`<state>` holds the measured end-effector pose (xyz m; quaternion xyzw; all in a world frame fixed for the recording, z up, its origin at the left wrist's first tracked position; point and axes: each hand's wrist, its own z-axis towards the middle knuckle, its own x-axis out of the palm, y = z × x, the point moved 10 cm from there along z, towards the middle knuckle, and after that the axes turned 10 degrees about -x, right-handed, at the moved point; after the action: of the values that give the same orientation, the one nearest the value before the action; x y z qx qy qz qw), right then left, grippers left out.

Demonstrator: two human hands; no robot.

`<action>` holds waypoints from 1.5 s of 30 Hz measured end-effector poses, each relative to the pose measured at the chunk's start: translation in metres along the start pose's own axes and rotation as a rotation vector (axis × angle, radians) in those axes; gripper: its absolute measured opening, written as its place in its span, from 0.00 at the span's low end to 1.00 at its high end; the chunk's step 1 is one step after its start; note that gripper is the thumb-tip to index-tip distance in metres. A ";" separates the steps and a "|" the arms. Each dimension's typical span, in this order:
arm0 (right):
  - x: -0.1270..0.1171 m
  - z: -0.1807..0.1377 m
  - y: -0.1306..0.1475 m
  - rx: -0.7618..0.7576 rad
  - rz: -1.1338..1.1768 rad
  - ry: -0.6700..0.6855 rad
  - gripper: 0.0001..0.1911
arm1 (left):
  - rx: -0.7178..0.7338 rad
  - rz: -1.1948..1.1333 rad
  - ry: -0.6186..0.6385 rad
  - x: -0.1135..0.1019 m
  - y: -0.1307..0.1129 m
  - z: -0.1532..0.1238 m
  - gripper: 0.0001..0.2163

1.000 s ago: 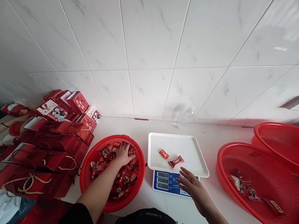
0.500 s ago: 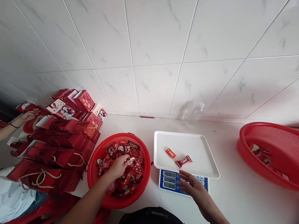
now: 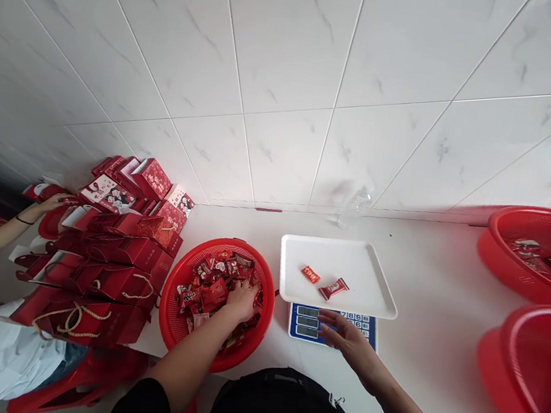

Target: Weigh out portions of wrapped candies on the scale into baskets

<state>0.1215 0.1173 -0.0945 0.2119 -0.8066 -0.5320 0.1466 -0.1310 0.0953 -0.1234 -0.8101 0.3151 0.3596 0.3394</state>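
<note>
My left hand (image 3: pixel 242 299) reaches into a round red basket (image 3: pixel 175 328) full of red-wrapped candies (image 3: pixel 208 285), its fingers curled down among them; what they hold is hidden. My right hand (image 3: pixel 347 338) hovers with fingers spread over the blue front panel of a weighing scale (image 3: pixel 309 321). The scale's white tray (image 3: pixel 371 282) carries two red candies (image 3: pixel 310 274) (image 3: pixel 333 288).
A pile of red gift boxes and bags (image 3: pixel 113 260) lies left of the basket, where another person's hand (image 3: pixel 49 204) is busy. Red baskets stand at the right, one (image 3: pixel 535 255) holding some candies, another (image 3: pixel 531 372) nearer. A tiled wall rises behind the counter.
My left hand moved to the right side of the candy basket and dug in. My right hand barely shifted over the scale's panel. The view swung, and a second red basket came in at lower right.
</note>
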 end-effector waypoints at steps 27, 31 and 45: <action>0.017 0.003 -0.010 -0.017 -0.121 0.135 0.27 | -0.115 -0.537 -0.017 -0.042 0.061 0.005 0.18; 0.013 0.001 -0.021 -0.007 -0.132 0.140 0.27 | -0.109 -0.320 -0.005 -0.031 0.052 0.015 0.16; 0.013 -0.003 -0.004 -0.044 -0.121 0.085 0.25 | -0.120 -0.285 -0.122 -0.064 0.034 -0.019 0.12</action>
<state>0.1123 0.1069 -0.0974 0.2794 -0.7736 -0.5479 0.1527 -0.1843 0.0785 -0.0739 -0.8420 0.1539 0.3745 0.3566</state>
